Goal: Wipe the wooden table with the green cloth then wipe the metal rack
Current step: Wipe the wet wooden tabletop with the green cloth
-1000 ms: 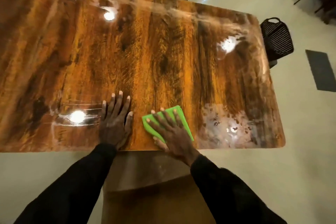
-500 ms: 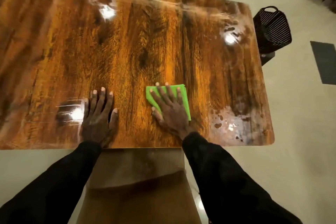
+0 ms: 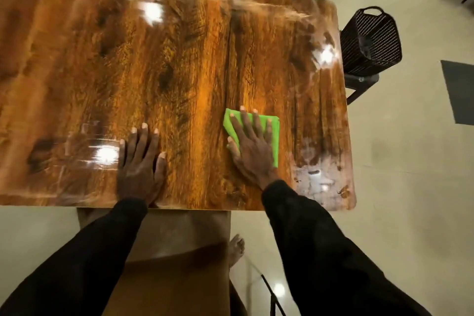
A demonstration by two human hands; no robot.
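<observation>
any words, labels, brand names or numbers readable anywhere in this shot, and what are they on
No readable text anywhere.
wooden table: grain and glare only, no writing.
green cloth: plain, no label showing.
black basket: no tag or print visible.
dark stool under the basket: one small pale mark, too small to read.

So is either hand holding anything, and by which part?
Nothing is gripped. The right hand presses flat on top of the green cloth; the left hand rests flat on the wooden table.
</observation>
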